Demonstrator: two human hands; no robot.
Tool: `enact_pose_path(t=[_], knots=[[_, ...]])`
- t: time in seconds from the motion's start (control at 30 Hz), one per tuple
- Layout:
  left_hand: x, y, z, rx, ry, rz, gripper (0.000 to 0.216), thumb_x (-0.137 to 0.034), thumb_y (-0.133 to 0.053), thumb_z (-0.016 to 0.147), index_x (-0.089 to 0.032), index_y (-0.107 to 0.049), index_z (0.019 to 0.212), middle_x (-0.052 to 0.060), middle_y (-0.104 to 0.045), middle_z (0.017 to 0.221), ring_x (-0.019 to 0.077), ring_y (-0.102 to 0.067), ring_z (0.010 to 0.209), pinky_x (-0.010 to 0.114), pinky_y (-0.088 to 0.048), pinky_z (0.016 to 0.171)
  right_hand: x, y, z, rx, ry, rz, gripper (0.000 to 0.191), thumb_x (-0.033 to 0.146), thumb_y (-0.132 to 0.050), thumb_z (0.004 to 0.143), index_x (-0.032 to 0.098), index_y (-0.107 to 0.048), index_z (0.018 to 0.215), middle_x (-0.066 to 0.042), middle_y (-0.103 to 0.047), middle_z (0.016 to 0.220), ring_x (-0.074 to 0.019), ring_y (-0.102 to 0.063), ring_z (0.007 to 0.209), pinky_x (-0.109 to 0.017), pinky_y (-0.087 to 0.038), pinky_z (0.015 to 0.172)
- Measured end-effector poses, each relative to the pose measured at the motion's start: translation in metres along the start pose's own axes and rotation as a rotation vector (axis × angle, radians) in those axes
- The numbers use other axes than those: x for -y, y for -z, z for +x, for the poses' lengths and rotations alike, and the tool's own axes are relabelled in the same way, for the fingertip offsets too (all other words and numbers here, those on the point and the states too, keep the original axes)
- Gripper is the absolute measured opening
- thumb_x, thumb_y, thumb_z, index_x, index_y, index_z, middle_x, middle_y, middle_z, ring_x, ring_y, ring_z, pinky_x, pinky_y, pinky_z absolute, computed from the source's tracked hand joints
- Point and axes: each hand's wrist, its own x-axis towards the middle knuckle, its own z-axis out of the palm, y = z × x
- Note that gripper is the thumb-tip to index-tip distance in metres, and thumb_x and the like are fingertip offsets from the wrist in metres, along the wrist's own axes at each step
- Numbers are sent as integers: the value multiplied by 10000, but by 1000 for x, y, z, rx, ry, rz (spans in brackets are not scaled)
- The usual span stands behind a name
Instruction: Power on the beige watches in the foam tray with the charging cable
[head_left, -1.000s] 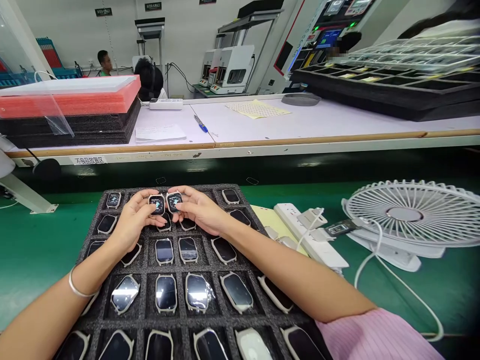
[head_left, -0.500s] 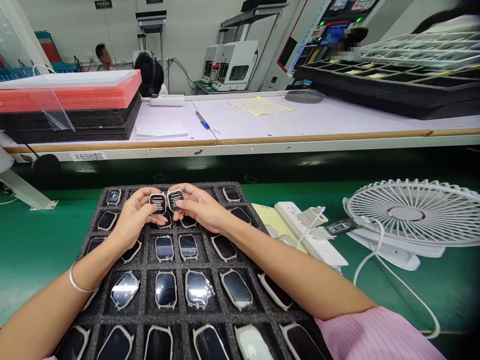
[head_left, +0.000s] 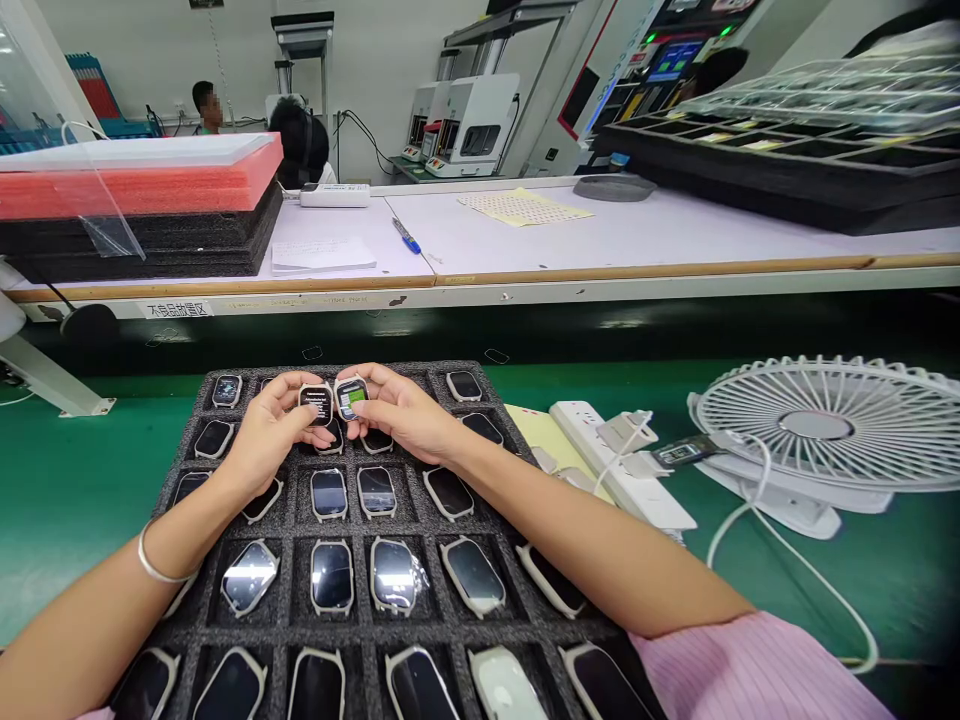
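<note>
My left hand is closed around a smartwatch body without a strap; its dark screen shows lines of white text. Beside it, my right hand grips a second smartwatch, thumb on the lower part of its screen, which shows a green and white picture. The two watches are held side by side, screens up, over the far rows of a black foam tray. Several more strapless watches lie in the tray's compartments, such as a watch with a dark screen. One watch lies with its pale back up.
To the right are a white power strip with plugs and a white fan with its cable. Behind, a raised shelf carries foam stacks, a blue pen and black trays. People sit farther back.
The screen of the watch in my right hand has switched from white text to a green and white picture. My left thumb has moved onto its watch's screen.
</note>
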Motion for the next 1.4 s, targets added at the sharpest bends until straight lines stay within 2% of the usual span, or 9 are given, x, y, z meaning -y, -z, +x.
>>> enact_pose_path(t=[0.2,0.43,0.6,0.7,0.9,1.1,1.4], knots=[[0,-1,0,-2,4,-22,411,-271,-722,683,-162,-580,1053,8,-677,906,143,-704,594,253,-595,592,2,0,-1,9,-1,3,401,181,-703,789,182,-535,1153,17,-653,808,-126,-652,670,-243,-474,617],[0,-2,0,4,-24,-4,458,-212,-733,639,-174,-575,1067,15,-666,1002,144,-717,619,278,-622,640,-1,2,-1,-2,34,-17,459,143,-736,749,190,-525,1155,21,-639,856,-114,-642,684,-228,-469,630],[0,-2,1,19,30,-30,370,-373,-695,759,-159,-591,1043,14,-673,874,179,-718,592,304,-626,592,-2,1,2,-52,-30,36,329,372,-726,857,192,-561,1079,17,-649,811,-105,-604,573,-232,-439,539],[-1,-2,1,25,40,-49,370,-392,-680,767,-153,-598,1037,17,-685,853,188,-715,580,314,-628,583,-2,1,3,-55,-46,63,346,450,-725,866,193,-573,1041,9,-659,805,-110,-602,558,-231,-430,511],[-3,-1,-1,27,30,-58,363,-324,-708,720,-157,-601,1023,0,-696,832,178,-713,570,296,-628,589,0,2,0,-17,-31,18,431,339,-816,775,192,-560,1091,18,-674,825,-95,-606,579,-218,-464,555],[-1,-2,-2,42,13,-38,385,-275,-735,693,-161,-604,1037,-9,-693,841,172,-719,586,272,-623,585,-3,3,0,-29,-2,-18,410,336,-794,795,188,-560,1098,19,-665,826,-89,-597,568,-222,-468,551],[-4,-2,-2,17,15,-76,520,-291,-716,705,-165,-579,1190,-7,-677,838,177,-722,593,278,-623,597,-1,2,0,-4,26,0,375,182,-703,762,194,-552,1105,28,-658,826,-105,-623,616,-225,-468,574]])
